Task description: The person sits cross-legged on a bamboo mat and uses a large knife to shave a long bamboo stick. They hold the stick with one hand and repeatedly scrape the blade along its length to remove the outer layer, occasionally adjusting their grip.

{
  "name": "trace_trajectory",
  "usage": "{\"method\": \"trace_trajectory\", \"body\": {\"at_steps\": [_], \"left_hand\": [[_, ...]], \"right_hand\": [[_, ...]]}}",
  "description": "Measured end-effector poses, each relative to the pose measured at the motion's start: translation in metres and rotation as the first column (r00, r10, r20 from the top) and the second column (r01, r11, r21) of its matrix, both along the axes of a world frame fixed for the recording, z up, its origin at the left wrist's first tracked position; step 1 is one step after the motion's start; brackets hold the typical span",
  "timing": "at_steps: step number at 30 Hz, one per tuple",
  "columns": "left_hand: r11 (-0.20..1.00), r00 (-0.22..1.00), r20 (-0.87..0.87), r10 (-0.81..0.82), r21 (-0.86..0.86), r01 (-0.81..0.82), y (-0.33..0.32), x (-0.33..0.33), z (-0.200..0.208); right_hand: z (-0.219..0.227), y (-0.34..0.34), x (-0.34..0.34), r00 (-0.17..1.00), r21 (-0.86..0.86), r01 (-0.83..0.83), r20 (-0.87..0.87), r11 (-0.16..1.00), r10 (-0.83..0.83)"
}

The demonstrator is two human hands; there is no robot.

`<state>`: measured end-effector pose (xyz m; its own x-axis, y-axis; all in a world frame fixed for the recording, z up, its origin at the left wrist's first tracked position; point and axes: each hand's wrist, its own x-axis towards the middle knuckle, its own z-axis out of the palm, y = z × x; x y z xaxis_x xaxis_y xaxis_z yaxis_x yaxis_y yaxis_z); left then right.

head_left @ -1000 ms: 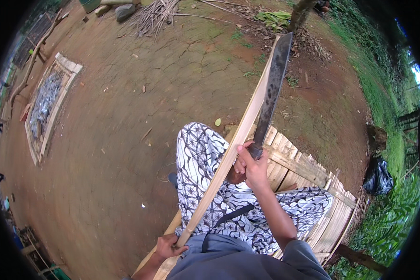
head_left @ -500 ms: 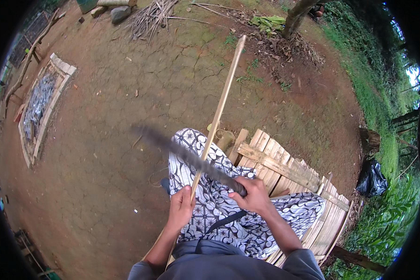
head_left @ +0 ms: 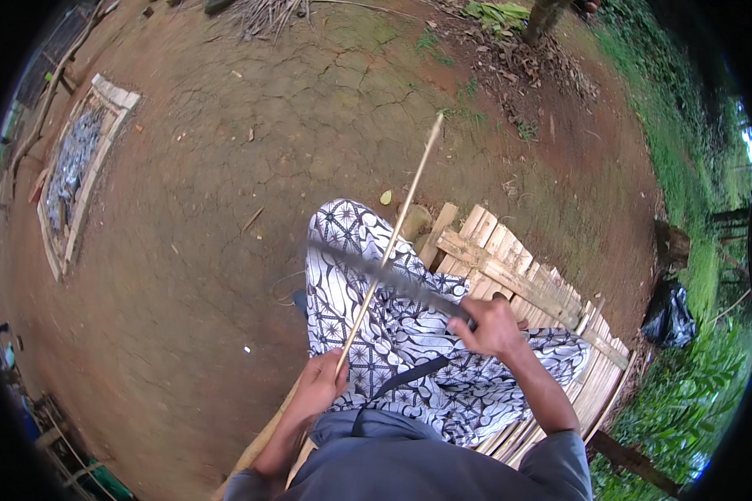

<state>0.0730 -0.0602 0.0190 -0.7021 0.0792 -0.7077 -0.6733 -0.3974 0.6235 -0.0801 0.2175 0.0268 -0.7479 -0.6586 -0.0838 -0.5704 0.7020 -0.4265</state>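
A long, narrow pale strip (head_left: 411, 196), probably bamboo, slants up and away from me over my lap. Its near end is gripped by my left hand (head_left: 319, 384), fingers closed, beside my left thigh. My right hand (head_left: 495, 329) is wrapped round the handle of a dark machete (head_left: 418, 292). The blade, blurred by motion, points to the left and crosses the strip over the patterned black-and-white cloth (head_left: 338, 275) on my legs. Whether the edge bites into the strip cannot be made out.
I sit on a bamboo-slat bench (head_left: 522, 292). A framed ash pit (head_left: 75, 167) lies on the cracked earth at left. Dry sticks (head_left: 267, 15) are heaped at the far side. A black plastic bag (head_left: 670, 316) and a stump (head_left: 671, 245) stand at right, by the grass.
My right hand and the machete have moved right and slightly farther away. The strip shows a narrower side, and its far tip sits lower in view. My left hand keeps its hold.
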Motion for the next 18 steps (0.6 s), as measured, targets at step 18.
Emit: {"method": "trace_trajectory", "body": {"at_steps": [18], "left_hand": [[0.984, 0.973, 0.146, -0.177, -0.008, 0.181, 0.034, -0.013, 0.021]], "right_hand": [[-0.008, 0.088, 0.015, 1.000, 0.035, -0.017, -0.021, 0.999, 0.018]]}}
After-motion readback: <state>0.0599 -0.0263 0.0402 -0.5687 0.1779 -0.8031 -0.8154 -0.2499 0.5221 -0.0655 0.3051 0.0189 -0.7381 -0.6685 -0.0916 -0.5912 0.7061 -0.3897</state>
